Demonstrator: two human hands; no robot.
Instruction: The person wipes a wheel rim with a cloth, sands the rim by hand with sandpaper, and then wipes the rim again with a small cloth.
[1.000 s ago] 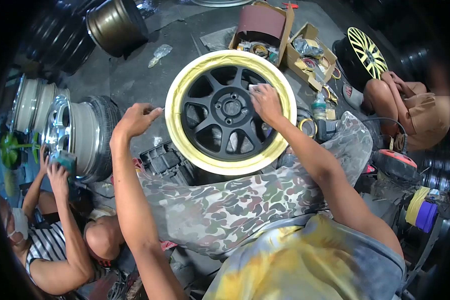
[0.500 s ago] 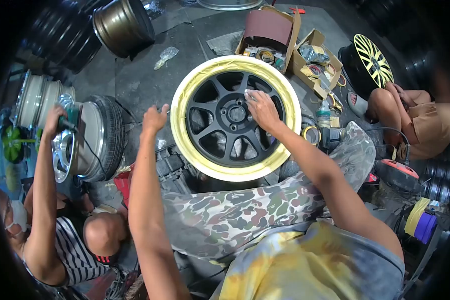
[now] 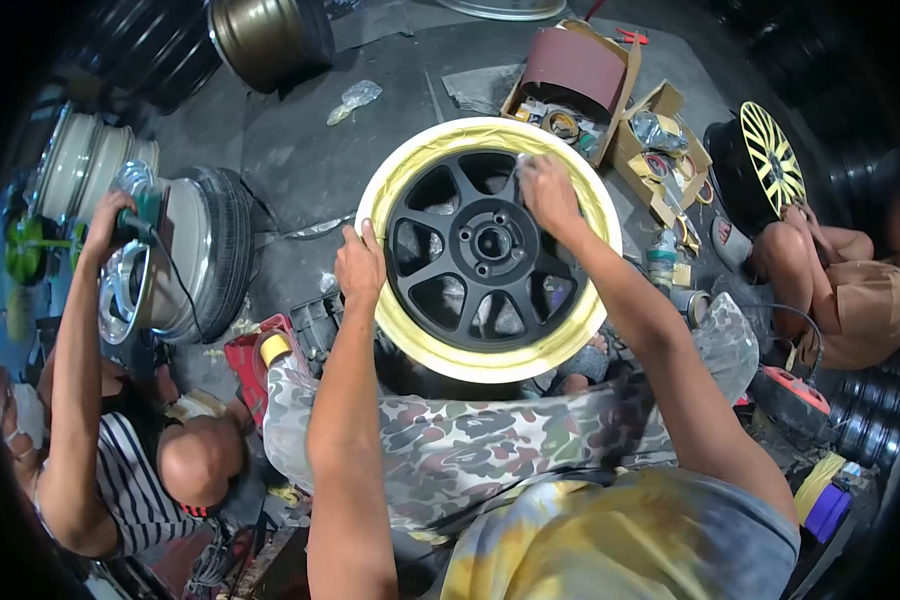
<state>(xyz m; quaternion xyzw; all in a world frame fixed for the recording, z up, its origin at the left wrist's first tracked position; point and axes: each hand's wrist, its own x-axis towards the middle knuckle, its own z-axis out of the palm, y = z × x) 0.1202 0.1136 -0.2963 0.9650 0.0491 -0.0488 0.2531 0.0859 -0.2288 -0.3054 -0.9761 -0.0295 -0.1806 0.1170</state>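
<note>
A black spoked wheel rim (image 3: 490, 245) with yellow masking tape (image 3: 450, 350) around its lip lies face up in front of my knees. My left hand (image 3: 360, 265) grips the taped left edge of the rim. Over an upper spoke, my right hand (image 3: 548, 192) presses a small pale pad (image 3: 521, 162) against the black surface. My camouflage trousers (image 3: 470, 430) are below the rim.
On the left a person in a striped shirt (image 3: 135, 480) holds a green power tool (image 3: 135, 215) to a silver wheel with a tyre (image 3: 185, 265). Cardboard boxes (image 3: 610, 100) with tape rolls and sandpaper sit behind. Another person (image 3: 840, 280) crouches right by a yellow-spoked wheel (image 3: 770, 155).
My left hand came down from the air and took hold of the rim's left edge. My right hand slid from the hub area up to an upper spoke. The view shifted.
</note>
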